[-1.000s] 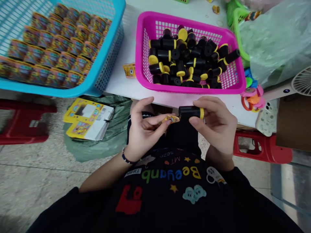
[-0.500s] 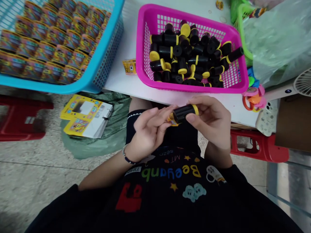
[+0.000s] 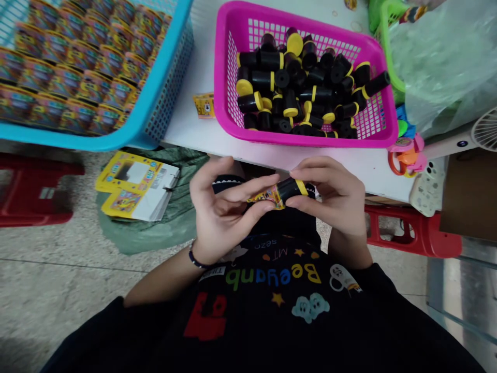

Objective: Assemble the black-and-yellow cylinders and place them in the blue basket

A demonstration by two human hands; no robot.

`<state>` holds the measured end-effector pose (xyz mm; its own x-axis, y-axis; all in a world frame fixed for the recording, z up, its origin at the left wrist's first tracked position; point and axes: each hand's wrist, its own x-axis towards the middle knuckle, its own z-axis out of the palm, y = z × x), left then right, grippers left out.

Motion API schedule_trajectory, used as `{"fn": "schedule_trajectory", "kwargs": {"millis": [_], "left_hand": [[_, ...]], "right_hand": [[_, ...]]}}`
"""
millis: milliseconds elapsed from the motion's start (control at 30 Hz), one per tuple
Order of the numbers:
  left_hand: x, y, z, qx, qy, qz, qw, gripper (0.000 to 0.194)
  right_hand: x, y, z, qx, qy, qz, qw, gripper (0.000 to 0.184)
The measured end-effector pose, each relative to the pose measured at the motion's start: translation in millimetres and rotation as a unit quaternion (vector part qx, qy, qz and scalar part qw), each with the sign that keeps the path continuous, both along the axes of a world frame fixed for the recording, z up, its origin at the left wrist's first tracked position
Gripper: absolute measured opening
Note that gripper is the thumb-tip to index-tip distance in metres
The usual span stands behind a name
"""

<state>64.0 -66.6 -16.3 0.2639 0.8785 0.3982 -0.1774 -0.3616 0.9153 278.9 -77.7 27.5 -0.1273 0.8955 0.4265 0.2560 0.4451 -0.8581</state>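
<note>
My right hand (image 3: pixel 334 192) pinches a small black cylinder (image 3: pixel 288 189) by its yellow-rimmed end, over my lap. At the cylinder's other end is a printed yellow sleeve (image 3: pixel 270 197), partly around it as far as I can see. My left hand (image 3: pixel 221 210) grips that sleeve between thumb and fingers, its index finger lying along the top. Just beyond my hands stands a pink basket (image 3: pixel 306 141) full of similar black cylinders (image 3: pixel 267 81) with yellow caps.
A blue basket (image 3: pixel 134 135) at the left holds rows of wrapped cylinders (image 3: pixel 79 85). One flat yellow sleeve (image 3: pixel 204 105) lies between the baskets. Printed cards (image 3: pixel 135 186) rest on a green bag at lower left. Red stools (image 3: pixel 419 230), a plastic bag (image 3: pixel 435 67) and a fan (image 3: pixel 485 129) are around.
The sleeve now shows more fully at the cylinder's end. My left hand has turned and shifted left, its thumb and index finger extended along the sleeve. My right hand keeps its hold.
</note>
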Motion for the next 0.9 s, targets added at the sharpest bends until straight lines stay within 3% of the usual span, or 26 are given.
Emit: {"fn": "schedule_trajectory", "kwargs": {"millis": [100,200,267,367,433,633,800,900], "left_hand": [[1.3,4.8,1.9,0.006,-0.07,-0.034,0.997,0.077],[4.1,8.0,1.0,0.001,-0.073,-0.049,0.996,0.079],[6.6,9.0,-1.8,0.054,-0.069,-0.026,0.996,0.082],[7.0,10.2,-5.9,0.197,-0.026,0.013,0.98,0.089],[3.7,10.4,-6.1,0.235,0.035,0.014,0.971,0.089],[-8.8,6.9,5.8,0.141,0.219,0.008,0.965,0.091],[-8.2,7.9,11.7,0.137,0.244,-0.001,0.96,0.086],[-7.0,10.1,14.1,0.175,0.271,0.011,0.946,0.071]], "right_hand": [[-1.1,0.5,-1.5,0.017,0.001,0.008,1.0,0.039],[-1.4,1.1,-3.0,0.028,-0.035,0.028,0.999,0.036],[-2.3,1.1,-5.2,-0.004,-0.046,0.03,0.998,0.035],[-6.9,0.4,-10.0,-0.092,-0.004,0.017,0.996,0.036],[-11.2,0.0,-12.8,-0.131,0.041,0.01,0.99,0.037],[-10.4,1.8,-15.0,-0.057,0.042,0.031,0.997,0.025],[3.9,2.9,-14.6,-0.083,0.024,0.076,0.993,0.036],[9.0,3.6,-13.5,-0.093,0.037,0.086,0.991,0.038]]}}
